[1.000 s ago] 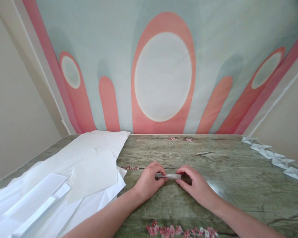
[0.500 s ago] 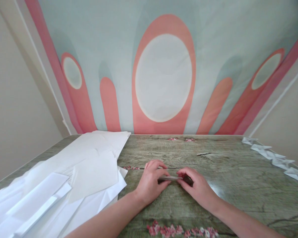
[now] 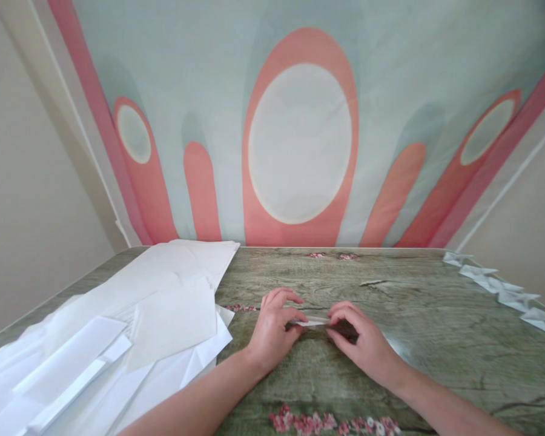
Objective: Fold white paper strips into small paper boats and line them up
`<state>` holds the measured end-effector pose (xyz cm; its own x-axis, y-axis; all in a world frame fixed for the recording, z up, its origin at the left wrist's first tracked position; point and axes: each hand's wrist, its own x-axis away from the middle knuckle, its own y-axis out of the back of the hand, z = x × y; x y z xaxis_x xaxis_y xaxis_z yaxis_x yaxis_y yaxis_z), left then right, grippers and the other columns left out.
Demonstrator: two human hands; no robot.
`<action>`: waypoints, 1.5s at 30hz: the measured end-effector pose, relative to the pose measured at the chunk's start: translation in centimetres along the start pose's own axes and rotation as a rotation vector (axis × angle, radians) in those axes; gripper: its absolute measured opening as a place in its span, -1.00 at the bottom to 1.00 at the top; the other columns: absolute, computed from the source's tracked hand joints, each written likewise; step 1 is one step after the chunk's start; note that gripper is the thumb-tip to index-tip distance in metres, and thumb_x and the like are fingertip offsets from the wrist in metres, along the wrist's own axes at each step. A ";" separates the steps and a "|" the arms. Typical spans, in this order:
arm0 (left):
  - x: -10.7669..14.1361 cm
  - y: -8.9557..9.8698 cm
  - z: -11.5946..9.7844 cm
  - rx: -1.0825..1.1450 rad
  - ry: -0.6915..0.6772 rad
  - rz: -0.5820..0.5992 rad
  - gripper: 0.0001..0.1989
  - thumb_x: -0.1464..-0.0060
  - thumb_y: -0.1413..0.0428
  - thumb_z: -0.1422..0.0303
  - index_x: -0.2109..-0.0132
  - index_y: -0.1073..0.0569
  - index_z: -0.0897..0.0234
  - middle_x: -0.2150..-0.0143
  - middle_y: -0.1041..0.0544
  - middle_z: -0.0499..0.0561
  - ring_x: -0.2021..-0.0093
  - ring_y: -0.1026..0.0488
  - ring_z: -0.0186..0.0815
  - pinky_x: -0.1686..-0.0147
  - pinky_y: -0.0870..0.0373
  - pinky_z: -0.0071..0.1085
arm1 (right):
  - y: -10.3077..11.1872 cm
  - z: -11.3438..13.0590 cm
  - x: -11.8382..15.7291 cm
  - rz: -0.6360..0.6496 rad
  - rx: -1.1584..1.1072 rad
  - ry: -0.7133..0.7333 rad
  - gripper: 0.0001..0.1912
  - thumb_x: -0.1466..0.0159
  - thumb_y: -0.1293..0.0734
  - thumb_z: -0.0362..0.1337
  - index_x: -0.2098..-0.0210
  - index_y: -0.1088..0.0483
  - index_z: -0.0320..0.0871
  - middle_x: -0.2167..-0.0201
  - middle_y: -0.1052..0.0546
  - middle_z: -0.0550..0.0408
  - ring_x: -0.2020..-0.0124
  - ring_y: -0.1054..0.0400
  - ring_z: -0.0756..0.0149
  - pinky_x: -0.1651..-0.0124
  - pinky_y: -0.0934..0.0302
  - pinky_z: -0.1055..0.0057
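Note:
A small folded piece of white paper [image 3: 317,321] is held between my two hands, just above the table or resting on it; I cannot tell which. My left hand [image 3: 275,324] pinches its left end between thumb and forefinger. At the right end, the fingertips of my right hand [image 3: 355,330] close about the paper's tip, thumb below and forefinger above. Fingers cover both ends, so the full folded shape is hidden.
Loose white sheets and folded strips [image 3: 172,327] lie piled on the left of the wood-patterned table [image 3: 436,339]. Several small folded paper pieces [image 3: 513,293] line the right edge. Behind the table hangs a printed backdrop [image 3: 300,139].
The paper has turned slightly, so a brighter, wider face shows. My left fingers have shifted a little to the left, and the right fingertips have parted slightly.

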<state>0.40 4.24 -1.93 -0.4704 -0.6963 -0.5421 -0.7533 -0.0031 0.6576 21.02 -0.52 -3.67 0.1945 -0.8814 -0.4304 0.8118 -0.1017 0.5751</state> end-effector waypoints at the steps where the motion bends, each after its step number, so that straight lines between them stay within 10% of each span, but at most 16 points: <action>1: 0.0 0.0 0.0 0.007 0.003 -0.003 -0.79 0.15 -0.22 0.59 0.39 -0.51 0.15 0.15 -0.43 -0.03 -0.02 -0.24 -0.16 -0.02 -0.12 -0.15 | 0.0 0.0 -0.1 -0.001 -0.025 -0.011 -0.95 -0.19 -0.24 -0.36 0.35 -0.24 -0.10 0.27 -0.37 0.07 0.21 -0.28 0.28 0.17 -0.17 0.35; 45: 0.5 1.1 -1.4 -0.124 -0.285 -0.057 -0.82 -0.04 -0.07 0.52 0.33 -0.50 0.13 0.14 -0.46 -0.03 -0.04 -0.25 -0.18 0.01 -0.14 -0.20 | 0.8 0.6 -0.4 0.275 -0.648 -0.452 -0.58 -0.16 -0.31 -0.01 0.10 -0.28 -0.14 0.44 -0.41 0.18 0.46 -0.26 0.43 0.41 -0.14 0.48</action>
<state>-0.03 2.88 -0.78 -0.5520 -0.4632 -0.6934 -0.7289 -0.1358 0.6710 21.31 -0.53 -2.61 0.3042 -0.9503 0.0668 0.9505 0.3074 0.0453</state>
